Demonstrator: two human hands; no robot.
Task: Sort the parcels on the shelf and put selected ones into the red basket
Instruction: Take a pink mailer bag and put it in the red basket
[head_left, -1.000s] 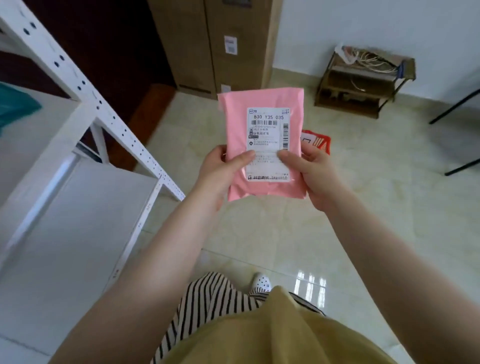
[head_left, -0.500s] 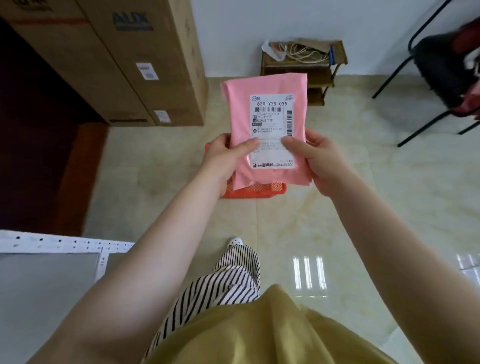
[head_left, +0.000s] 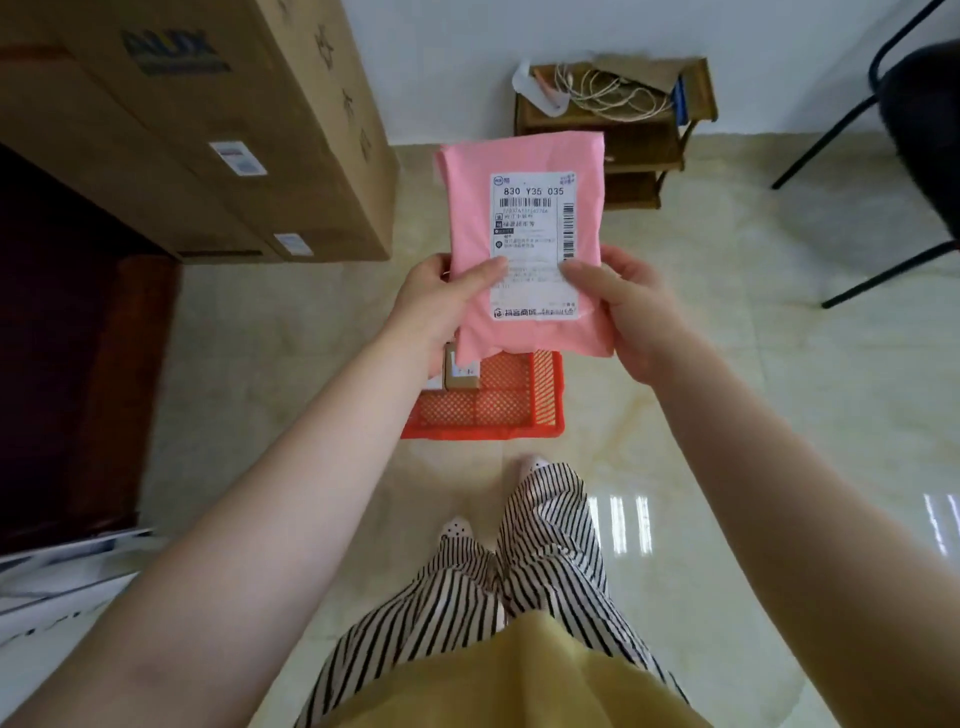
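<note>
A pink parcel bag (head_left: 470, 208) with a white shipping label facing me is held upright in front of me. My left hand (head_left: 441, 304) grips its lower left edge, thumb on the label. My right hand (head_left: 631, 306) grips its lower right edge, thumb also on the label. Below and behind the parcel, the red basket (head_left: 545, 395) sits on the floor. A small brown box (head_left: 461, 371) lies inside it at the left, partly hidden by my left hand and the parcel.
Large cardboard boxes (head_left: 208, 130) stand at the upper left. A small wooden rack (head_left: 639, 140) with cables stands by the wall. A black chair (head_left: 914, 119) is at the right. The white shelf's corner (head_left: 57, 577) shows at the lower left.
My view has swung away from the shelf toward the basket. The parcel stays held in both hands, and more of the basket now shows beneath it.
</note>
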